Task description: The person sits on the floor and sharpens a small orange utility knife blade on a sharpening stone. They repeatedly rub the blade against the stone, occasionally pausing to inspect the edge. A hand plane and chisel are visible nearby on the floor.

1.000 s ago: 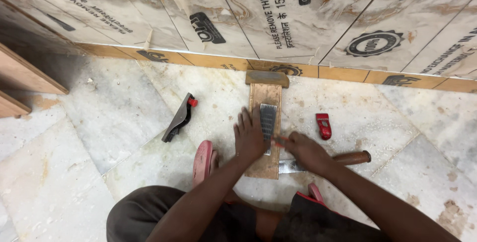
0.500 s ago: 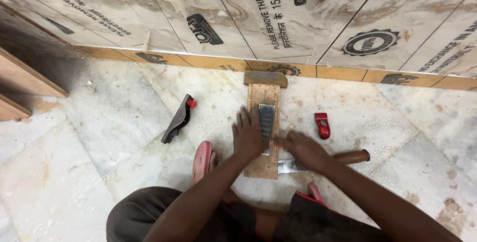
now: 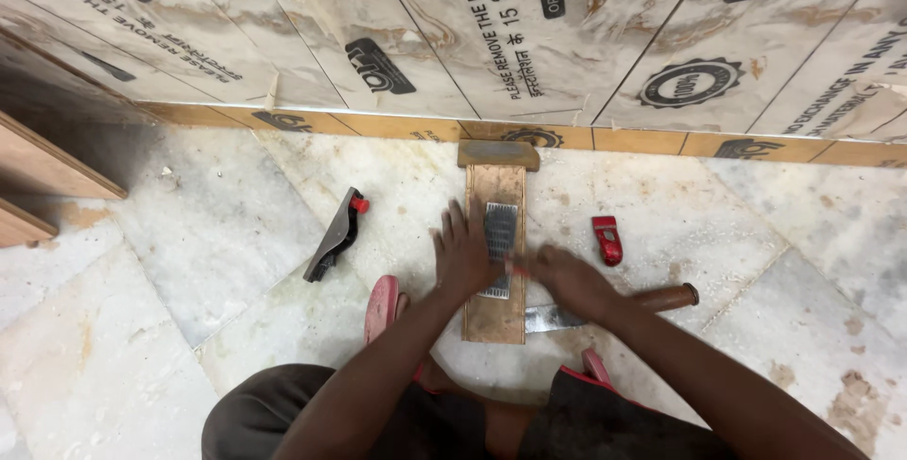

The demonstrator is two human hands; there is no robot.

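Observation:
A narrow wooden board lies on the marble floor, its far end against a flat brown stone by the wall. On the board rests a grey ribbed metal blade. My left hand presses on the blade's left edge with fingers stretched forward. My right hand grips the blade's near end and looks blurred. Both forearms reach out from my crouched body.
A wooden-handled tool with a steel blade lies under my right wrist. A small red object sits right of the board, a black tool with a red knob left of it. Red sandals flank the board. Film-covered wall tiles stand behind.
My hands and the metal blade have shifted only slightly along the board. The other tools on the floor lie where they were.

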